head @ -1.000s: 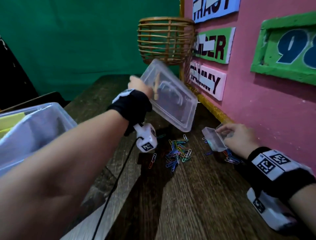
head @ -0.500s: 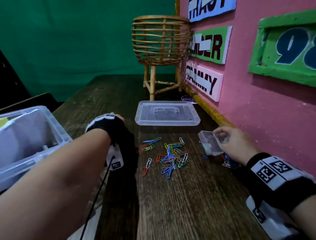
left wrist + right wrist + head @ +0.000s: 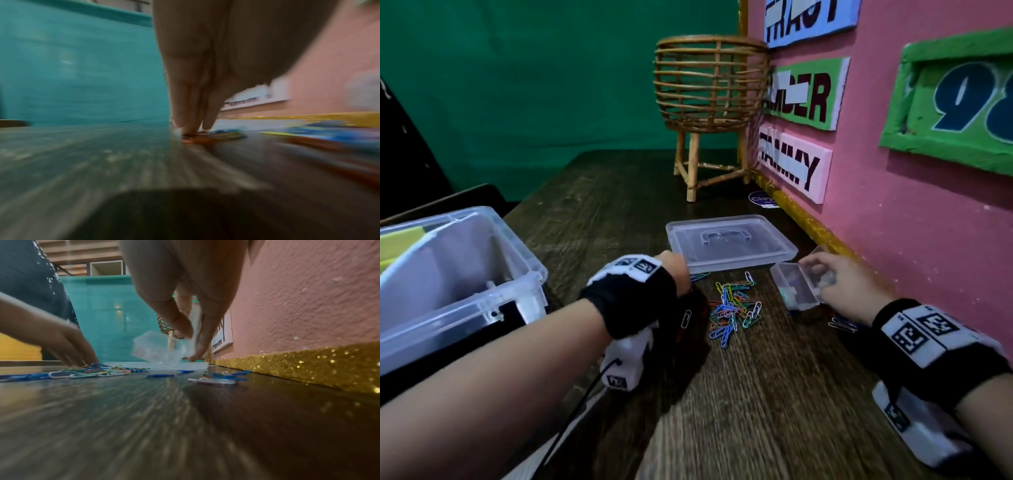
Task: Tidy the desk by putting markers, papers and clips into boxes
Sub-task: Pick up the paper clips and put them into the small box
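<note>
Right hand (image 3: 839,287) pinches the tilted box (image 3: 796,286); left fingers (image 3: 191,113), pressed together, touch clips (image 3: 734,310), which may scatter across the surface.

Multicoloured paper clips (image 3: 734,310), dark wood-grain desk (image 3: 756,411), pink wall (image 3: 928,222).

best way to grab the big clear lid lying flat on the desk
Take the clear lid by its raised handle, from straight above. It lies flat on the desk, so the thin rim gives fingers little to catch, while the handle probably leaves room beneath.
</note>
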The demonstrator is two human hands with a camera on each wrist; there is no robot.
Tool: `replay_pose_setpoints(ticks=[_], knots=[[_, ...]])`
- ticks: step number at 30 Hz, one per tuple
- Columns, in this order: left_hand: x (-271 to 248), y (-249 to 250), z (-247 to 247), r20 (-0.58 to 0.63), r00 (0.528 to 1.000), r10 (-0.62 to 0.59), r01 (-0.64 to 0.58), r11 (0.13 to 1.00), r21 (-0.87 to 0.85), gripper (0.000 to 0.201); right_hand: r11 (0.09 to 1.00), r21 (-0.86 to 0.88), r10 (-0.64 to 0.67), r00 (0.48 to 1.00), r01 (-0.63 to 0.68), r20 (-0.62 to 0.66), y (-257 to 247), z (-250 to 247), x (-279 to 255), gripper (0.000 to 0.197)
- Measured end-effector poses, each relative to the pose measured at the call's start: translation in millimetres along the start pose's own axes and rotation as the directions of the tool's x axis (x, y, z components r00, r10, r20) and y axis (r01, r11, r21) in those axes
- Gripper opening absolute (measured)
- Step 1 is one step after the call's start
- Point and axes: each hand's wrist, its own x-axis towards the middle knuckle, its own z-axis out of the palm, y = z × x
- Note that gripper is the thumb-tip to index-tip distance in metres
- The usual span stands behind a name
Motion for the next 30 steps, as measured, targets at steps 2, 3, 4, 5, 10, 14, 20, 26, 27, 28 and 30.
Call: replay_pose_setpoints(ticks=[2,3,4,5,10,14,20,26,27,28,30], knots=[[-11,9,-3,-0.08,0.996,0.043,-0.05,0.995,-0.091,0.032,0.999,-0.004,-0.041,0.998,0.041,0.038,-7,-1,-8,0.044],[-21,13,-9,-0.144,0.987,0.073,-0.096,0.983,-0.159,0.032,0.997,0.004,-0.071,0.996,0.071,0.051,-11,-1,-14,0.044],[-24,11,-10,-0.198,0.975,0.103,-0.149,0.961,-0.233,0.03,0.994,0.016,-0.106,0.992,0.105,0.065,-16,0,-18,0.046],[-29,12,-12,-0.235,0.96,0.149,-0.218,0.927,-0.304,0.03,0.989,0.025,-0.149,0.986,0.148,0.079,-20,1,-24,0.048],[-57,25,-13,-0.088,0.946,0.313,-0.313,0.802,-0.509,0.046,0.935,0.049,-0.355,0.926,0.351,0.129,-41,16,-38,0.052],[-57,18,-13,-0.192,0.958,0.214,-0.28,0.847,-0.452,0.028,0.908,0.117,-0.416,0.896,0.402,0.153,-44,24,-41,0.056],[-42,-16,-19,-0.24,0.966,-0.097,-0.039,0.863,-0.504,0.026,0.948,-0.27,0.21,0.97,-0.17,0.124,-14,18,-34,0.083],[-31,-24,-16,-0.259,0.953,-0.154,0.001,0.861,-0.509,0.032,0.837,-0.547,0.289,0.85,-0.001,0.441,-13,25,-40,0.089],[-29,-22,-16,-0.277,0.95,-0.141,-0.021,0.86,-0.511,0.032,0.881,-0.469,0.207,0.848,0.055,0.488,-17,26,-40,0.085],[-27,-21,-16,-0.29,0.948,-0.133,-0.035,0.86,-0.51,0.032,0.913,-0.401,0.148,0.848,0.081,0.508,-20,26,-39,0.083],[-22,-16,-17,-0.303,0.946,-0.12,-0.049,0.867,-0.496,0.032,0.938,-0.341,0.11,0.881,0.061,0.461,-18,25,-31,0.082]])
